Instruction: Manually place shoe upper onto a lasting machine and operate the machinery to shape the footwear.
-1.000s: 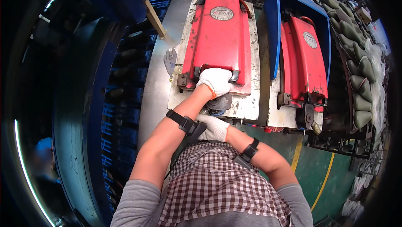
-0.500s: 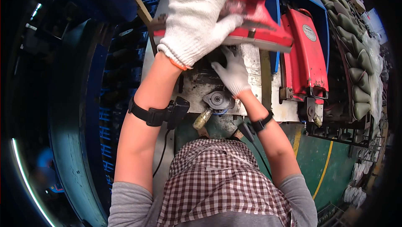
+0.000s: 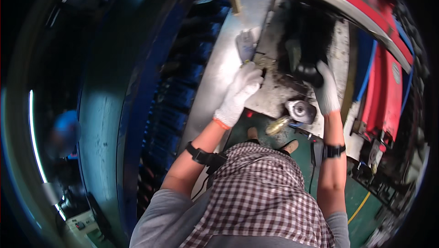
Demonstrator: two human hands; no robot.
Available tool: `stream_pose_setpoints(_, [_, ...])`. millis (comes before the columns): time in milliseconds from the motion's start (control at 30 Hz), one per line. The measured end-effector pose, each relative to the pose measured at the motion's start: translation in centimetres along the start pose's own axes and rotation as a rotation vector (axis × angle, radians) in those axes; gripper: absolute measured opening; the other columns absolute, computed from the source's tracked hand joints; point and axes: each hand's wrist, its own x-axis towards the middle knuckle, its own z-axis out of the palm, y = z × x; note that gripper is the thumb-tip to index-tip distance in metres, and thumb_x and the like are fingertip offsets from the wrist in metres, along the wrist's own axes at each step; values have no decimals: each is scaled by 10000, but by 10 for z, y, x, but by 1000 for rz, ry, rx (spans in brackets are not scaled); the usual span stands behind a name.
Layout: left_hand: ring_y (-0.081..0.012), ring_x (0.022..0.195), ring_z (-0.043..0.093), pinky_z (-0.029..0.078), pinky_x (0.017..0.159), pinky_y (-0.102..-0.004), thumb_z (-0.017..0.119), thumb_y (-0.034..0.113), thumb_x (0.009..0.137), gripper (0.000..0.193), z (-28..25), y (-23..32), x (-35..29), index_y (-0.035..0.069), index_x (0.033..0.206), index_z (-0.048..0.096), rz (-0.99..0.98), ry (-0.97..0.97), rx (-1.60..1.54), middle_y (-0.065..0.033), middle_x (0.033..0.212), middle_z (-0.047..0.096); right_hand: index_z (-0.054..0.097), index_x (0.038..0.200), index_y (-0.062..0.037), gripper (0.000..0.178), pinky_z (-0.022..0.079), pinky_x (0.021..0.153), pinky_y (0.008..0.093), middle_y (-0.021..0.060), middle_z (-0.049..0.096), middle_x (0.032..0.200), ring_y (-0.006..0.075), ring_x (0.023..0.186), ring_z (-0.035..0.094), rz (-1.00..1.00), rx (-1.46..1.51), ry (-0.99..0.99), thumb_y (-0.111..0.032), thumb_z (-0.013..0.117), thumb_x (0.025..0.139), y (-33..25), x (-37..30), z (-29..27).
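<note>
Both my hands wear white knit gloves. My left hand (image 3: pixel 240 90) is closed at the left edge of the worktop, fingers curled together. A greyish flat-ended piece (image 3: pixel 245 47) with a yellowish narrow end lies just beyond its fingertips; whether the fingers grip it, I cannot make out. My right hand (image 3: pixel 327 90) wraps the right side of a dark, rounded, shiny piece (image 3: pixel 307 73) in the blackened middle of the machine bed. Motion blurs this piece, and the palm hides part of it. The red machine lid (image 3: pixel 354 8) stands raised above the bed.
A metal knob plate (image 3: pixel 300 109) with a tape-wrapped handle (image 3: pixel 277 125) sits at the bench's near edge. Another red machine (image 3: pixel 382 92) stands to the right in a blue frame. A metal ledge (image 3: pixel 210 83) and dark blue racks run along the left.
My left hand has left the red lid and come down to the worktop's left edge. The lid now stands raised. My right hand holds the dark piece, and the view has turned.
</note>
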Motion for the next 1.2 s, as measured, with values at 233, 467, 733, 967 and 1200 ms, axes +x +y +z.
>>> stream_pose_setpoints(233, [-240, 1445, 465, 360, 1232, -437, 684, 520, 971, 813, -26, -36, -30, 63, 1574, 387, -88, -24, -559, -121, 1571, 478, 333, 1613, -31, 756, 433, 1089, 367, 144, 604, 1356, 238, 1243, 570, 104, -406, -487, -347, 638, 998, 46, -80, 82])
stream_pose_setpoints(467, [-253, 1014, 709, 595, 924, -436, 664, 306, 917, 296, -158, -66, -75, 112, 1140, 672, -117, 817, -519, -59, 1121, 713, 582, 1451, -47, 522, 324, 1235, 475, 188, 554, 1501, 380, 1479, 425, -475, -1000, -146, -175, 686, 956, 47, -72, 56])
stream_pose_setpoints(733, [-283, 900, 689, 561, 858, -557, 702, 476, 851, 300, -373, -83, -38, 218, 1001, 666, -224, 1102, -324, -29, 991, 698, 695, 1263, -52, 350, 458, 1081, 473, 181, 682, 1228, 396, 1216, 604, -605, -1448, 112, -123, 722, 921, 58, -61, 29])
stream_pose_setpoints(967, [-303, 1231, 539, 381, 1129, -516, 631, 650, 939, 613, -430, -92, -22, 166, 1316, 626, -423, 1395, -77, -113, 1275, 639, 701, 1245, -51, 340, 491, 1034, 459, 186, 691, 1195, 391, 1156, 634, -538, -1432, 118, -123, 728, 914, 58, -60, 31])
stream_pose_setpoints(1200, [-213, 1267, 552, 451, 1079, -363, 665, 368, 1017, 736, -340, -137, -94, 6, 1583, 365, -71, 1407, 54, -120, 1456, 543, 720, 1246, -57, 304, 511, 1011, 414, 169, 715, 1196, 348, 1125, 675, -507, -1442, 147, -122, 708, 949, 61, -60, 32])
